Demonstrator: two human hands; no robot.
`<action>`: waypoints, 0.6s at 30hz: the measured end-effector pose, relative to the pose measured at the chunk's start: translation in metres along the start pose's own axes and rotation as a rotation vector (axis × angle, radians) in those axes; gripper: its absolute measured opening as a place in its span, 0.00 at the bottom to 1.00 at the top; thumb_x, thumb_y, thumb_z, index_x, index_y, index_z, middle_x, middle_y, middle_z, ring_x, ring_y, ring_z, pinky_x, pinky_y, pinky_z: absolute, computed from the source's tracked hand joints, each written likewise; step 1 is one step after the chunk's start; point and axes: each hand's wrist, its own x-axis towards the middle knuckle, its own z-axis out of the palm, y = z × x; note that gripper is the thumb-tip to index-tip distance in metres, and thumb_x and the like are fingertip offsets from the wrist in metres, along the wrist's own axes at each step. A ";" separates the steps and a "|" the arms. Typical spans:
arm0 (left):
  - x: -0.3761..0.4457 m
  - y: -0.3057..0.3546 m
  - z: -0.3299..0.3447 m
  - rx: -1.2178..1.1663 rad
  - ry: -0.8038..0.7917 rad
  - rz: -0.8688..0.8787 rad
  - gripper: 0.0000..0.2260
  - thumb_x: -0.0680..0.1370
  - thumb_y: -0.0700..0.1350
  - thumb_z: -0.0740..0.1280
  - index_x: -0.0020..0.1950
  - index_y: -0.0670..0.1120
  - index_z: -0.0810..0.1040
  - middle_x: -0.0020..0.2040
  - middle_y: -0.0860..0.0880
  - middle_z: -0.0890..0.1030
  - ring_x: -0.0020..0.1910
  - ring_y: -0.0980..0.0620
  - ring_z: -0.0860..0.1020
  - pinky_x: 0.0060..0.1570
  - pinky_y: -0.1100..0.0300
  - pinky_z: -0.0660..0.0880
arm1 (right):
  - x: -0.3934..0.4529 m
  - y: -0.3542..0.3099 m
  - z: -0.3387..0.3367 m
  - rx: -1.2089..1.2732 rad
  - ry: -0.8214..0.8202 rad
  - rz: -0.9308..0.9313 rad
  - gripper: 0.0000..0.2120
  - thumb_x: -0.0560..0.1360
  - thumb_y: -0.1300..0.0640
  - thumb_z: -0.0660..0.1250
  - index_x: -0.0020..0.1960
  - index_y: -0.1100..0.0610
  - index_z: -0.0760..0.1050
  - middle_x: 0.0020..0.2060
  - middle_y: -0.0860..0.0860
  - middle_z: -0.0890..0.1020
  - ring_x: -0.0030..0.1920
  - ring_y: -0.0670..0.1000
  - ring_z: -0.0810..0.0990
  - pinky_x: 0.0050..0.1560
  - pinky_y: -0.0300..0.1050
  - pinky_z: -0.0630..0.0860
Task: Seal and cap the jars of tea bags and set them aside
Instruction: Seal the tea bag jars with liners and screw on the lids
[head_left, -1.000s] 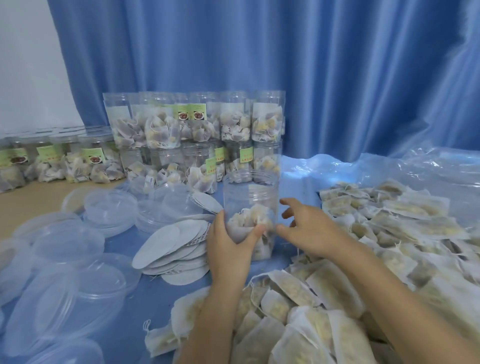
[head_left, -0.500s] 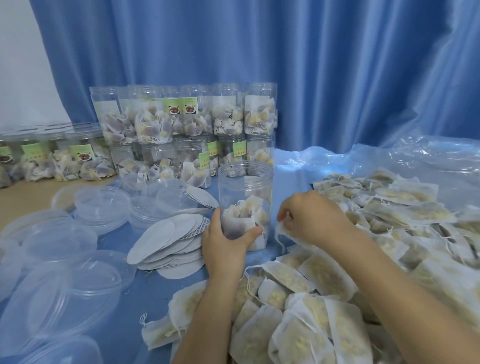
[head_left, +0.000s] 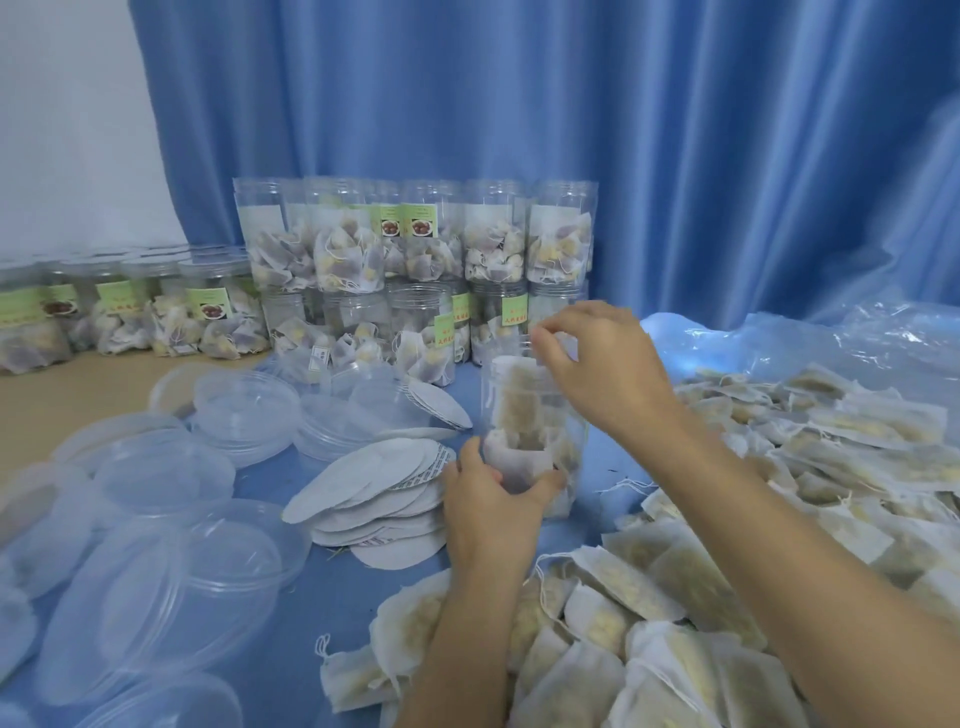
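Your left hand (head_left: 488, 499) gripped the lower part of the open jar (head_left: 530, 415), thumb on the near right side and fingers curled round the left wall, holding it upright on the blue cloth (head_left: 291, 613). Your right hand (head_left: 602, 364) sat over the mouth of the jar, its fingertips (head_left: 543, 332) pinched together at the rim; they seemed to pinch the top of a tea bag (head_left: 522, 400) that stood tall inside the jar, though the exact contact was blurred. More bags lay packed at the bottom of the jar, just behind your left thumb.

Just left of your left fingers lay a fanned stack of white seal discs (head_left: 374, 493), some overlapping, the nearest almost touching your knuckles. Further left of that hand, clear plastic lids (head_left: 171, 587) were spread in loose piles. Beyond your right fingertips stood the filled jars (head_left: 415, 244), stacked two high against the blue curtain (head_left: 571, 104), with a lower row of labelled jars (head_left: 130, 312) well to the left. Under and to the right of your right forearm lay the heap of loose tea bags (head_left: 675, 623), reaching back onto a sheet of clear plastic film (head_left: 831, 343).
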 end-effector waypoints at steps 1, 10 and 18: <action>-0.001 0.002 -0.001 -0.013 0.013 0.023 0.34 0.65 0.53 0.76 0.68 0.51 0.67 0.49 0.51 0.75 0.48 0.53 0.74 0.44 0.62 0.67 | -0.002 -0.007 0.004 0.001 0.102 -0.092 0.09 0.77 0.55 0.64 0.50 0.56 0.83 0.50 0.53 0.82 0.56 0.58 0.76 0.58 0.51 0.70; 0.009 0.019 -0.036 -0.443 0.686 0.064 0.15 0.71 0.33 0.65 0.48 0.51 0.68 0.34 0.55 0.73 0.28 0.60 0.73 0.31 0.74 0.66 | -0.005 -0.078 0.061 0.185 -0.102 -0.296 0.11 0.78 0.64 0.61 0.57 0.62 0.79 0.52 0.58 0.81 0.53 0.58 0.79 0.52 0.49 0.74; 0.030 0.008 -0.070 -0.648 0.935 -0.166 0.10 0.72 0.35 0.64 0.48 0.47 0.69 0.35 0.56 0.71 0.29 0.71 0.72 0.31 0.77 0.65 | 0.005 -0.092 0.100 -0.344 -0.705 -0.170 0.12 0.79 0.53 0.62 0.40 0.59 0.67 0.38 0.52 0.71 0.43 0.56 0.71 0.41 0.46 0.67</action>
